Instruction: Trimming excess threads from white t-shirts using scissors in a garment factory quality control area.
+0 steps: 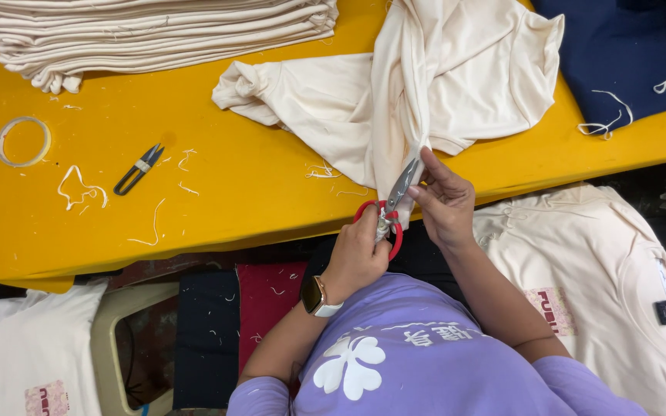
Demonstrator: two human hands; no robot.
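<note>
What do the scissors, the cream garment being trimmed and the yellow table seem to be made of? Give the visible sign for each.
Scissors: grey metal blades with a dull sheen; red handles, probably plastic.
Cream garment: soft knit fabric, likely cotton, matte, draping in folds.
Yellow table: hard, smooth, painted or laminated top; the core cannot be told.

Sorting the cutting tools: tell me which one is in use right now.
The red-handled scissors, gripped in the left hand, blades at the cream garment pinched by the right hand. The small black thread snips lie untouched on the yellow table.
</note>
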